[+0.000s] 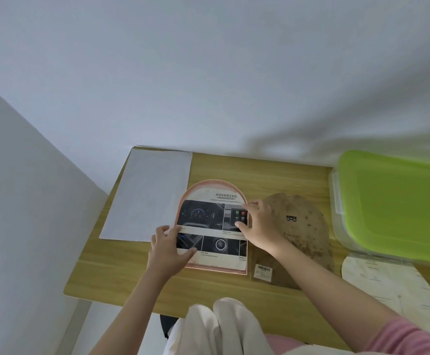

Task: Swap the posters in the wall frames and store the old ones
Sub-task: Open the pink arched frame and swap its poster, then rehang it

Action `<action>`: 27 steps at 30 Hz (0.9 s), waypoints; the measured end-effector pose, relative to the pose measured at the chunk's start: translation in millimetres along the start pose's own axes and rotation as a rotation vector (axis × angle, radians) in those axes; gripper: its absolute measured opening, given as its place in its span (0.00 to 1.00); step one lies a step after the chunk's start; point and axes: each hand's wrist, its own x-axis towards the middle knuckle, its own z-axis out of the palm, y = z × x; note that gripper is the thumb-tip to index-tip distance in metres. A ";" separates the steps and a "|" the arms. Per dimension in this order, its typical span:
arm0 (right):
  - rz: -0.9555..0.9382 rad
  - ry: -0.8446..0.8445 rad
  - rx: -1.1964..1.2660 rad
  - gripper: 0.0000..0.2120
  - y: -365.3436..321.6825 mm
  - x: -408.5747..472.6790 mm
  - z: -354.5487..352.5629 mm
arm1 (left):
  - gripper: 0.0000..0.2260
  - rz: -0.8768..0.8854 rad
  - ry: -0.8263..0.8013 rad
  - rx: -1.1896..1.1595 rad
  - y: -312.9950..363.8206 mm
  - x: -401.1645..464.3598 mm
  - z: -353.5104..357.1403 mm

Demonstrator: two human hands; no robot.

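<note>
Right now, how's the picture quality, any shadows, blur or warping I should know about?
Head view: soft, even light; a broad faint shadow crosses the wall at upper right. Wide-angle warping bends the table edges and wall corner. Slight softness overall: the poster headline reads, its small print doesn't. No strong glare.

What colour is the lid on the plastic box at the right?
Bright lime green lid, seen in the head view.
</note>
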 end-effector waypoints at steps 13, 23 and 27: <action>0.449 0.227 0.061 0.26 86.7 -110.3 -31.5 | 0.26 0.261 -0.140 -0.287 121.0 -44.4 58.2; 0.585 0.107 0.026 0.30 100.7 -129.6 -39.0 | 0.32 0.218 -0.303 -0.051 156.2 -58.9 90.9; 0.573 0.113 0.058 0.30 101.7 -130.8 -40.1 | 0.32 0.147 -0.373 0.013 163.9 -59.4 93.3</action>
